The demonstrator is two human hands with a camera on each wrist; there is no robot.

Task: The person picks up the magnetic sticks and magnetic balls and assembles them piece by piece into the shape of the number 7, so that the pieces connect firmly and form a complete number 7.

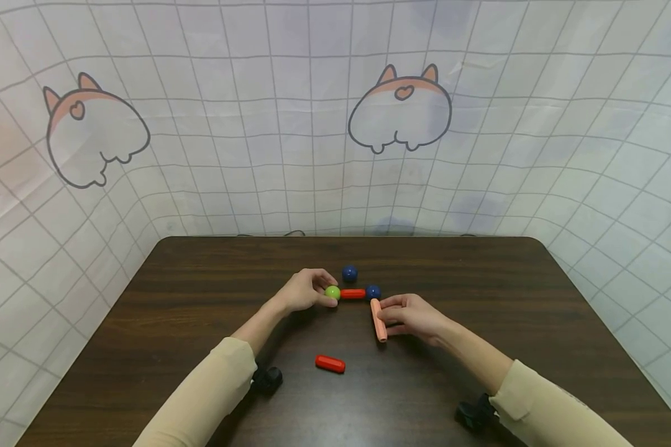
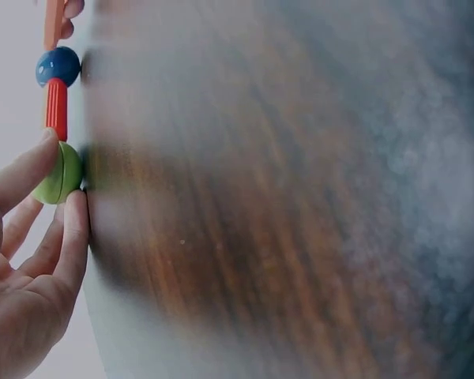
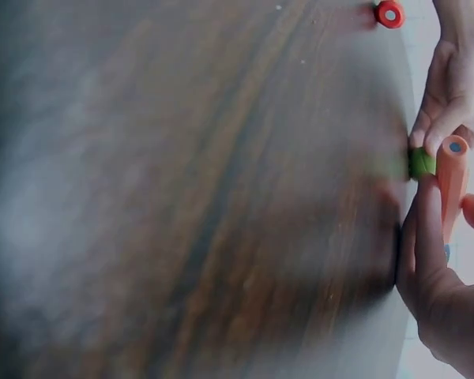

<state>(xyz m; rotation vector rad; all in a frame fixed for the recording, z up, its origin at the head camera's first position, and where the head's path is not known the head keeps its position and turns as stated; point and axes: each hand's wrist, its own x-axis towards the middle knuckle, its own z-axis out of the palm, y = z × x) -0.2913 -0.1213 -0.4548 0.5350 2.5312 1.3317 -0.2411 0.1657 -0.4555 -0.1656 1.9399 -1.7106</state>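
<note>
My left hand (image 1: pixel 304 290) pinches a green ball (image 1: pixel 332 292) between thumb and fingers. A short red rod (image 1: pixel 352 293) runs from that ball to a blue ball (image 1: pixel 373 291), the three in one line. My right hand (image 1: pixel 414 315) holds a longer salmon-orange rod (image 1: pixel 379 323) by its side, and the rod's far end meets the blue ball. In the right wrist view, the near end of the orange rod (image 3: pixel 455 148) shows a small round inset. The left wrist view has the green ball (image 2: pixel 59 174) between the thumb and fingertips.
A second blue ball (image 1: pixel 349 273) lies just behind the red rod. Another red rod (image 1: pixel 330 364) lies nearer the front of the dark wooden table (image 1: pixel 201 279). A patterned white cloth (image 1: pixel 268 155) hangs behind the table and at both sides.
</note>
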